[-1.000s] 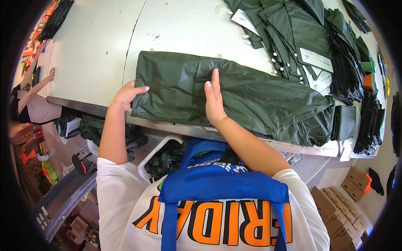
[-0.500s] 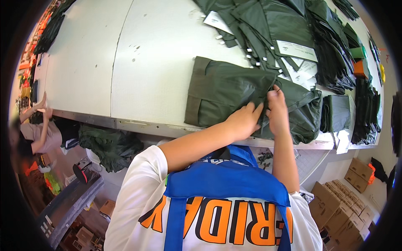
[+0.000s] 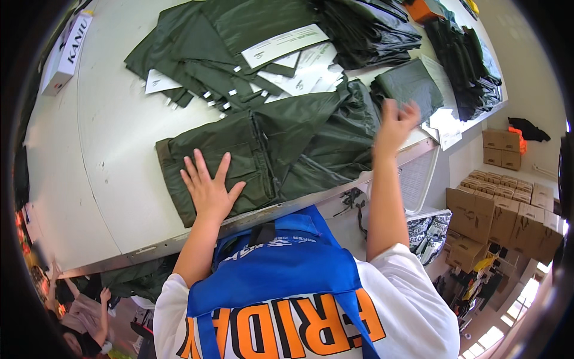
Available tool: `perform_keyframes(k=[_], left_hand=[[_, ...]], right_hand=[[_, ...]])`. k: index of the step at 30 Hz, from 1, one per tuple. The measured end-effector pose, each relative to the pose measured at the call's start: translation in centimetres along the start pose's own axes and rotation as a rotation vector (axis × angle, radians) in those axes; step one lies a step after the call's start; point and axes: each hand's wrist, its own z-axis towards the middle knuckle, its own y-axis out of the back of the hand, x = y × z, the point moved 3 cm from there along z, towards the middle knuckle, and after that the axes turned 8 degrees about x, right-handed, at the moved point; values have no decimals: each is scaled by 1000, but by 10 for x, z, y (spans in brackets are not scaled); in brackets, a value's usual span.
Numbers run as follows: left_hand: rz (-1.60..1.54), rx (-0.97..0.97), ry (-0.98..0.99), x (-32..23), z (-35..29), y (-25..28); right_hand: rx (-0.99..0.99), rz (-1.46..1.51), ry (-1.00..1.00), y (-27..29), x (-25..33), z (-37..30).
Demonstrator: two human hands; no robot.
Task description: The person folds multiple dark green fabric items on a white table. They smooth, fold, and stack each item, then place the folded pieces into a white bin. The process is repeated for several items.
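A dark green jacket (image 3: pixel 311 134), of thin shiny fabric with a pocket flap and a zip edge, lies along the front of the white table. My left hand (image 3: pixel 209 186) is spread flat on its left part, fingers apart. My right hand (image 3: pixel 396 124) is up at the jacket's right end, beside a folded dark green garment (image 3: pixel 409 90). Its fingers are somewhat blurred but look apart, with nothing visible in them.
Behind the jacket lie dark green garments (image 3: pixel 197 54) with white cards (image 3: pixel 284 46). Stacks of dark folded garments (image 3: pixel 371 33) stand further right. A white box (image 3: pixel 67 52) is at the far left. Brown cartons (image 3: pixel 502 215) are piled beyond the right end. Another person (image 3: pixel 84 317) is at lower left.
My hands have parted: the left now lies flat on the jacket's left part, and the right has moved rightward off the zip edge. The whole view has turned to the right.
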Motion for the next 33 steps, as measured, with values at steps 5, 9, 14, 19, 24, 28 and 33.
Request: perform_keyframes(k=[5, 9, 14, 19, 24, 28, 33], left_hand=[[27, -50, -54, 0, 6, -6], [3, -73, -45, 1, 6, -8], [-19, -76, -54, 2, 6, -7], [-51, -88, -42, 1, 3, -1], [-91, -89, -34, 2, 3, 1], [-361, -9, -123, 37, -4, -4], [-2279, 68, 298, 127, -49, 44]], right_hand=[[-123, 293, -814, 73, -127, 82], [105, 672, -1024, 66, -135, 102], [296, 960, -807, 74, -83, 124], [401, 936, -533, 123, 6, 123], [783, 850, -236, 115, 129, 38], [1517, 379, -72, -11, 188, -10], [2164, -512, 253, -165, 158, -103]])
